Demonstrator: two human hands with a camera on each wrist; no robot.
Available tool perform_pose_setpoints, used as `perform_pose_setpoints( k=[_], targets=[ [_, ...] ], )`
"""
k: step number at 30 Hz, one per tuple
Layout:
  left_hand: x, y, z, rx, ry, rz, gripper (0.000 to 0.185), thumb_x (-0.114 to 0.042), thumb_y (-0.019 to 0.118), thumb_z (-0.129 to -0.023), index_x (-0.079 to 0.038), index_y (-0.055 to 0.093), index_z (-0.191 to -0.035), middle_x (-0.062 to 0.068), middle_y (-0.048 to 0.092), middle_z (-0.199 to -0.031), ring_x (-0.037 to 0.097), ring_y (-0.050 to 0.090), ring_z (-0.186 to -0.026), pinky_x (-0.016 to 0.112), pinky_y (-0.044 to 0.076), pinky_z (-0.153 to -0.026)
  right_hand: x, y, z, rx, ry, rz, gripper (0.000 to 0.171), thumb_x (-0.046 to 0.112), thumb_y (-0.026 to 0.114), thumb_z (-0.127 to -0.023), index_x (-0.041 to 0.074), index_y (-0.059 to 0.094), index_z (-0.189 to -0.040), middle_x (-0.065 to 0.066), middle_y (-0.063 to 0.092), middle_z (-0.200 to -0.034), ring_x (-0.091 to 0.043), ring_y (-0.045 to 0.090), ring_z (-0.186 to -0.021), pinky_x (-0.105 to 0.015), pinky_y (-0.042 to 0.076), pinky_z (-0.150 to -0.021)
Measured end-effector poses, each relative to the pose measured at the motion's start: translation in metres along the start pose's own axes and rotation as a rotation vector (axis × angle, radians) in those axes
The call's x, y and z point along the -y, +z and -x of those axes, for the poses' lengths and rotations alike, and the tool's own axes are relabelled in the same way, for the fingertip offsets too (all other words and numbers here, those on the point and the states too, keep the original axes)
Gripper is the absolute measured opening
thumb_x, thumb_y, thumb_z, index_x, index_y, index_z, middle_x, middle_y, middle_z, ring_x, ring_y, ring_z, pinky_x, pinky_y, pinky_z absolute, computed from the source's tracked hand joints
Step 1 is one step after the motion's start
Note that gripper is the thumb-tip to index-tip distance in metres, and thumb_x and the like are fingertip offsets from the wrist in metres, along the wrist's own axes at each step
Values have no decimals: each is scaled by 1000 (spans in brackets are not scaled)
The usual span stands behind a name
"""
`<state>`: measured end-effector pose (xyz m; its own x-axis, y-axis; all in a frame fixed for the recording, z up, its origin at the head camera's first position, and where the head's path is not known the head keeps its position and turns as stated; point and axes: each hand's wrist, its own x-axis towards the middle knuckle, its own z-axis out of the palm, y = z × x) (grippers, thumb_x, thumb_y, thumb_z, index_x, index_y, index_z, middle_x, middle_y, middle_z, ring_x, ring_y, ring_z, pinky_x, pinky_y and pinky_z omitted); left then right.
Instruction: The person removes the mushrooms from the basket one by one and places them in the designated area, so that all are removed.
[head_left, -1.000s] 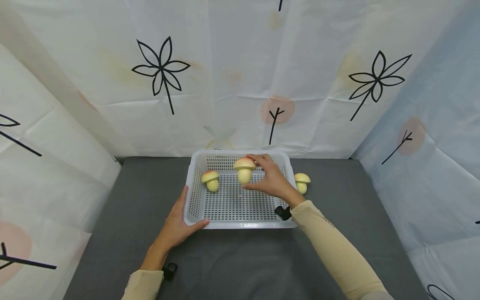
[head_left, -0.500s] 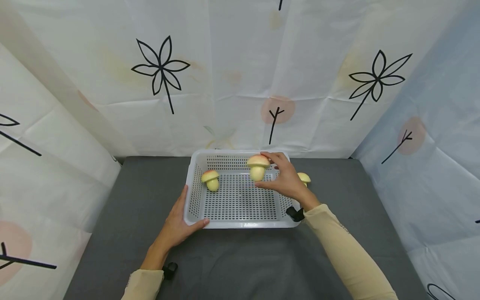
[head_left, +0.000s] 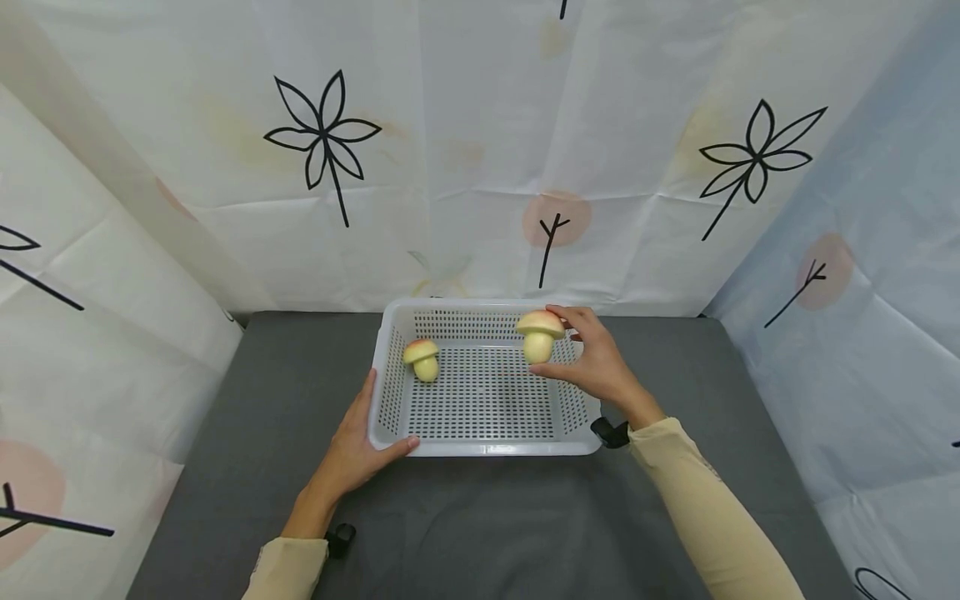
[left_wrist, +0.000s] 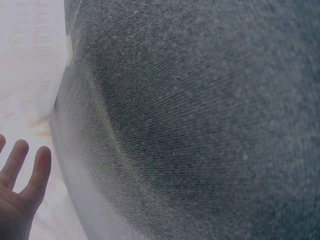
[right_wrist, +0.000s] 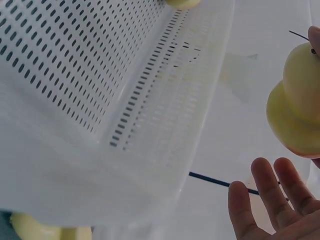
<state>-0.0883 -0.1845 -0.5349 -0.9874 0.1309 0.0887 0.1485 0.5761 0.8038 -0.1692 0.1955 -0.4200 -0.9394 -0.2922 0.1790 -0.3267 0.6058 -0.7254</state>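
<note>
Mushroom (head_left: pixel 539 334) held above the white basket (head_left: pixel 480 450), no writing legible anywhere.
Right hand (head_left: pixel 596 367) fingers pinch its cap at 3 o'clock; left hand (head_left: pixel 352 450) lies open on the basket's corner.

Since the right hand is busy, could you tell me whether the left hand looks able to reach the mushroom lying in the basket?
Probably yes: the left hand rests on the basket corner, and the mushroom lies uncovered near that side.
</note>
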Motion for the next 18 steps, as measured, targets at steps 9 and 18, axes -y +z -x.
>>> perform_pose_setpoints(
  k=[9,18],
  targets=[
    [0,0,-1,3,-6,-7,126,-48,88,-76,-24,2,-165,14,22,-165,40,33,-143,69,31,-105,-14,-13,11,-42,0,-4,93,24,94,-72,7,47,-150,-15,48,-133,-30,50,-113,-54,43,-94],
    [-1,0,-1,6,-6,5,127,-48,88,-76,-25,1,-165,14,22,-165,40,32,-144,67,30,-106,-31,-26,21,-85,11,-20,92,18,94,-72,5,47,-149,-17,48,-130,-31,50,-115,-57,43,-97]
  ],
)
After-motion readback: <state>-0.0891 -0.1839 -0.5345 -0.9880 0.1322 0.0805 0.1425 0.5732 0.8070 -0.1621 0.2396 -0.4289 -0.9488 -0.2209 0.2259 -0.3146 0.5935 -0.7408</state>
